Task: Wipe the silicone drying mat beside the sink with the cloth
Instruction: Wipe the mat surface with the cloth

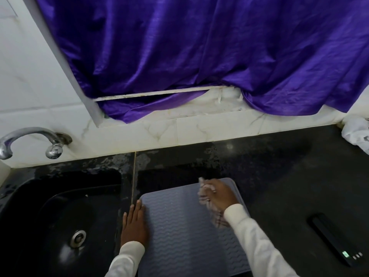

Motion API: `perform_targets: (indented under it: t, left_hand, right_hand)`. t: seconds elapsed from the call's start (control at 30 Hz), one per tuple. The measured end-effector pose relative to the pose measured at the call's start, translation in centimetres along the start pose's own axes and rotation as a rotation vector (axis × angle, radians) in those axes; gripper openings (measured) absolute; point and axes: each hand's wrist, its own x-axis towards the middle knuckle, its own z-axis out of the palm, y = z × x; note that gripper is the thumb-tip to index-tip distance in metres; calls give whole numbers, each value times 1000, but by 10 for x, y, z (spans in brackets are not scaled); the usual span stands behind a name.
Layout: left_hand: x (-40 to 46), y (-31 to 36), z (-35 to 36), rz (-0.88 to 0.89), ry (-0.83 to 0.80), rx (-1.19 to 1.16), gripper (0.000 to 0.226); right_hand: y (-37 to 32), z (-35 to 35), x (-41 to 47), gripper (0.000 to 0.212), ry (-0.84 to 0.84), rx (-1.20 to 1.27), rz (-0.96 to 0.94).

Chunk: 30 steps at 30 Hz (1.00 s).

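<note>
Pinning the near-left edge of the silicone drying mat (pixel 179 232) is the left hand (pixel 134 226), laid flat with its fingers straight and together, half on the mat and half on the strip of black counter (pixel 279 176) between mat and sink (pixel 60 212). That flat press is most likely there to keep the light, flexible mat from sliding or bunching while the other hand rubs across it. The mat itself lies on the counter just right of the sink, its wavy ribbed surface running from the bottom of the view up toward the wall.

Farther up, at the mat's far-right corner, the right hand (pixel 221 193) holds the cloth (pixel 207 198), fingers curled round a bunched part of it while a checked tail trails back under the wrist. Bunching it gives a firm pad to push with, and the blur on it suggests it is mid-stroke.

To the right, a dark slim device (pixel 337 242) with a small lit display lies on the counter, well apart from the mat and out of the wiping path. At the far right against the wall sits a crumpled white bag (pixel 355 134). Beyond the sink a chrome tap (pixel 30 140) sticks out from the pale tiled wall, and a purple curtain (pixel 199 56) hangs above. Nothing rests on the mat, so the hand has a free run.
</note>
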Motion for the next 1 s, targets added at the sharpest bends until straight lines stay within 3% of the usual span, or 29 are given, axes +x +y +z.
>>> perform_targets:
  t: [0.1,0.23,0.33,0.4,0.5,0.73,1.0]
  left_hand:
    - [0,-2,2,-6,-14,-17,59]
    - [0,-5,5,-5,-16,-15,68]
    - [0,-8,6,18,0,42,65]
    - [-2,-9,6,26,17,59,59]
    - [-2,-11,5,47,29,72,57]
    - [-2,-17,7,71,34,40,55]
    - [1,-20,9,92,41,34,54]
  right_hand:
    - [-32,57,-24,13,-204,-18,-113]
    - [-37,146,-51,42,-311,-362,-311]
    - [-21,170,-60,50,-306,-517,-307]
    - [-6,167,-56,53,-268,-577,-318]
    - [13,153,-47,73,-246,-706,-346]
    - [49,104,-33,76,-133,-652,-172]
    - [92,26,-25,53,55,-650,20]
